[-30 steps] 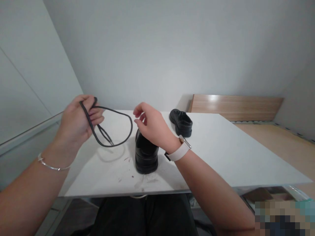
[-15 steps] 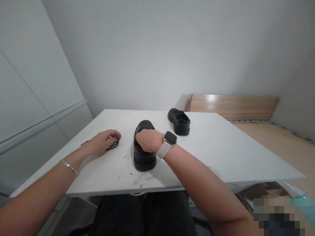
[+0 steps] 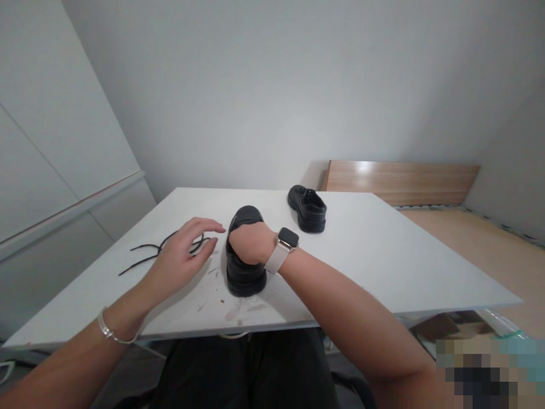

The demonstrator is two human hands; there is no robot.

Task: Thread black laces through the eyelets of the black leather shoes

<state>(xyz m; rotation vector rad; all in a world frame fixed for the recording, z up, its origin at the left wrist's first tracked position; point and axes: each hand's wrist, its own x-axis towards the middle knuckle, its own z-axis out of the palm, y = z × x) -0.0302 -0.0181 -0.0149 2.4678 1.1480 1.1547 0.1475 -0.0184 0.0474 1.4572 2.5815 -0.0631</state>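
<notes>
A black leather shoe point(image 3: 246, 278) stands upright on the white table in front of me, its toe pointing away. My right hand point(image 3: 252, 243) lies over the shoe's opening and grips it, with the fingertips hidden from view. To the left, a black shoelace point(image 3: 140, 263) lies loose on the table in loops, two ends trailing left. My left hand point(image 3: 181, 255) hovers over the lace, thumb and fingers apart and holding nothing, its fingertips close to the shoe's left side.
A second black shoe point(image 3: 310, 210) sits farther back to the right. Dark smudges and crumbs mark the white table point(image 3: 361, 267) near its front edge. Behind it stand a grey wall and a wooden board point(image 3: 400, 180); white panels point(image 3: 55, 142) rise on the left.
My left hand has let go of the shoelace and moved right towards the shoe, opening its fingers. The lace now lies spread out. My right hand stays on the shoe.
</notes>
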